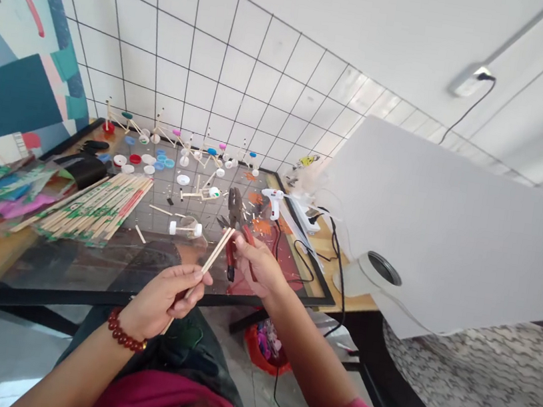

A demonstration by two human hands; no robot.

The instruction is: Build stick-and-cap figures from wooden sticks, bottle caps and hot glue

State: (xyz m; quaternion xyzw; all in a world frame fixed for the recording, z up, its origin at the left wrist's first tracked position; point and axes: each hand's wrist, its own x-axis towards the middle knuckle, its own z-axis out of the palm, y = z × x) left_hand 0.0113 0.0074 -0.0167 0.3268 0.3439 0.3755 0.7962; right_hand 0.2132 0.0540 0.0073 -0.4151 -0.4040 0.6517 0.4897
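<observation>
My left hand, with a beaded bracelet at the wrist, grips a pair of thin wooden sticks that slant up to the right. My right hand is closed on red-handled pliers, whose dark jaws point away from me above the stick tips. The stick tips are close to the pliers' handles; whether they touch, I cannot tell. Beyond my hands, a small assembly with white caps lies on the dark glass tabletop.
Wrapped chopsticks lie fanned at the left. Bottle caps and small stick figures line the back. A white glue gun, cables and a power strip are at the right. A red-rimmed basket stands below.
</observation>
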